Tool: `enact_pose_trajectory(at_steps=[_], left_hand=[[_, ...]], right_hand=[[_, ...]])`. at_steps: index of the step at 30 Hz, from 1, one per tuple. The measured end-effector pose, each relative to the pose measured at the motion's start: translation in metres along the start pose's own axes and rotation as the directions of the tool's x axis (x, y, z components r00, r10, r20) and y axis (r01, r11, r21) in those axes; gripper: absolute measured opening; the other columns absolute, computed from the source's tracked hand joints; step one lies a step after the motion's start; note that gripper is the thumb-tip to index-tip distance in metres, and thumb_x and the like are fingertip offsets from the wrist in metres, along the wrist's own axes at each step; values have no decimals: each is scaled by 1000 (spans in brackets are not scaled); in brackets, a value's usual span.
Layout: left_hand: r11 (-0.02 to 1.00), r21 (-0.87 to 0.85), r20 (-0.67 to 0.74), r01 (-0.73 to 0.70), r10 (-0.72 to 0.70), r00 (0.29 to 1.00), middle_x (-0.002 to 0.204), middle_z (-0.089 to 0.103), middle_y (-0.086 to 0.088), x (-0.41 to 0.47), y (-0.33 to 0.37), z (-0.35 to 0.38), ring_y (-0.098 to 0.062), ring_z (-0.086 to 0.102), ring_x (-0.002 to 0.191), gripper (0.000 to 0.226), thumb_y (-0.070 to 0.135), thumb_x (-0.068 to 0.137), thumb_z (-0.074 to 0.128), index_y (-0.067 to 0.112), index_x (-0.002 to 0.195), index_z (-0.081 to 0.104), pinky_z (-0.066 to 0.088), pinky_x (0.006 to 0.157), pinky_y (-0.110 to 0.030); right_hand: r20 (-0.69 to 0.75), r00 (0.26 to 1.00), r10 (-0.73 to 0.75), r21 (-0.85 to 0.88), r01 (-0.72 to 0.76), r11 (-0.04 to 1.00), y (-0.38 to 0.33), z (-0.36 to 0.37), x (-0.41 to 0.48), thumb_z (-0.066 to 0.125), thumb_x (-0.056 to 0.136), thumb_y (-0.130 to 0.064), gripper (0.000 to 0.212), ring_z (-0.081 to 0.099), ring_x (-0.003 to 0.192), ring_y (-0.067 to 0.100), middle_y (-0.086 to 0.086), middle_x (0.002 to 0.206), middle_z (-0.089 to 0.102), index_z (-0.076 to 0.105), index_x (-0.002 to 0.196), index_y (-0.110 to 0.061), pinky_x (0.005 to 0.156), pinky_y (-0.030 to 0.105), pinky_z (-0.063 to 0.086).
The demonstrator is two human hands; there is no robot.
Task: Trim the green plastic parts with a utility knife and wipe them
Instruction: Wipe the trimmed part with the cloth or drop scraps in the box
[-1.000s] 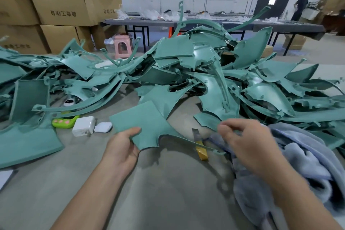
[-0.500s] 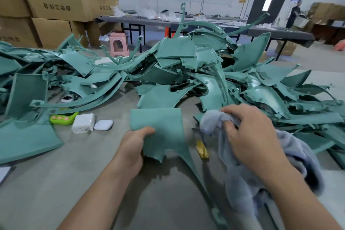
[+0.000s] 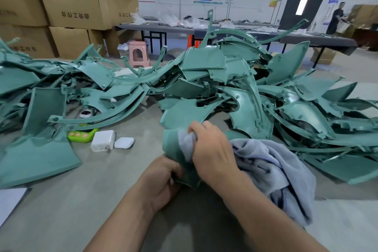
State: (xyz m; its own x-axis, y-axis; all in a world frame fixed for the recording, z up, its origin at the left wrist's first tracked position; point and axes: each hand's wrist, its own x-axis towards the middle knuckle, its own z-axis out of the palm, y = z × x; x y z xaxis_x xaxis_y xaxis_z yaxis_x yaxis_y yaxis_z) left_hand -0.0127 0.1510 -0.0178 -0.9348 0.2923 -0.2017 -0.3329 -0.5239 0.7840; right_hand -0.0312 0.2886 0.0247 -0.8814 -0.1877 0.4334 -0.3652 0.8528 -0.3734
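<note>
The right hand point(image 3: 212, 153), fingers bunched around a grey cloth point(image 3: 272, 168), has now brought it onto the green plastic part point(image 3: 170, 147). The left hand point(image 3: 161, 178) grips the part just below those fingers, so wiping appears to be starting.

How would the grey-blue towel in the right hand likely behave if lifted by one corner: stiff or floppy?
Likely floppy: the towel bunches in the right hand and slumps in loose folds on the table. Probably light for its bulk, since one hand holds a wad against the green part. Its plush nap may drag, not slide.
</note>
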Motion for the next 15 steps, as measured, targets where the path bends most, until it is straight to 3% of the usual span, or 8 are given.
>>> enact_pose_trajectory(at_steps=[2,3,5,7,8,10,12,15], left_hand=[[1000,1,15,19,-19,1000,95,70,-33,-1,2,3,-42,72,79,59,-26,60,30,-10,95,74,62,63,-41],[1000,-4,-7,24,-24,1000,91,69,-32,-2,1,3,-41,71,75,56,-26,64,27,-12,95,71,61,60,-40],[1000,-1,-77,18,-18,997,80,63,-25,-2,-4,0,-33,68,65,43,-23,72,27,-7,88,63,55,55,-35],[1000,8,-114,8,-7,993,75,55,-21,0,-7,-3,-30,61,62,37,-22,77,27,1,85,56,49,53,-32],[1000,24,-109,3,0,994,76,55,-22,1,-7,-3,-33,60,65,40,-24,73,26,-1,86,56,48,55,-34],[998,57,-88,2,3,996,88,61,-31,2,-4,0,-43,62,80,51,-26,60,28,-10,95,62,50,68,-42],[998,55,-62,8,-4,998,103,67,-35,1,-1,2,-48,64,92,64,-23,50,35,-14,104,67,51,78,-45],[999,50,-89,-3,7,996,104,70,-31,2,-2,-1,-46,70,89,62,-26,53,32,-13,100,70,56,71,-42]], right_hand=[[-1,993,118,90,-118,989,-1,0,7,51,92,-7,16,49,87,31,5,94,49,53,108,-12,74,41,36],[14,994,109,163,-110,981,-5,1,5,46,94,-8,18,50,86,29,4,96,52,51,110,-14,74,42,39],[85,991,-102,238,79,968,-15,6,-12,42,92,-10,16,52,82,26,1,93,54,46,101,-23,74,43,44],[201,941,-273,164,242,956,-21,6,-28,49,88,-10,23,52,81,22,-5,94,51,44,97,-30,70,40,43],[233,928,-290,122,268,956,-14,3,-26,53,88,-10,25,54,82,21,-5,95,51,47,99,-31,69,37,43],[201,949,-243,49,238,970,5,-6,-11,59,89,-10,17,56,80,25,-1,94,52,51,96,-24,68,40,44],[136,986,-98,-81,110,991,21,-17,1,60,89,-11,17,51,74,27,-1,88,45,46,91,-20,65,42,41],[166,985,36,-160,-9,987,26,-22,-5,54,90,-16,17,51,73,27,-3,84,43,41,83,-24,62,37,34]])
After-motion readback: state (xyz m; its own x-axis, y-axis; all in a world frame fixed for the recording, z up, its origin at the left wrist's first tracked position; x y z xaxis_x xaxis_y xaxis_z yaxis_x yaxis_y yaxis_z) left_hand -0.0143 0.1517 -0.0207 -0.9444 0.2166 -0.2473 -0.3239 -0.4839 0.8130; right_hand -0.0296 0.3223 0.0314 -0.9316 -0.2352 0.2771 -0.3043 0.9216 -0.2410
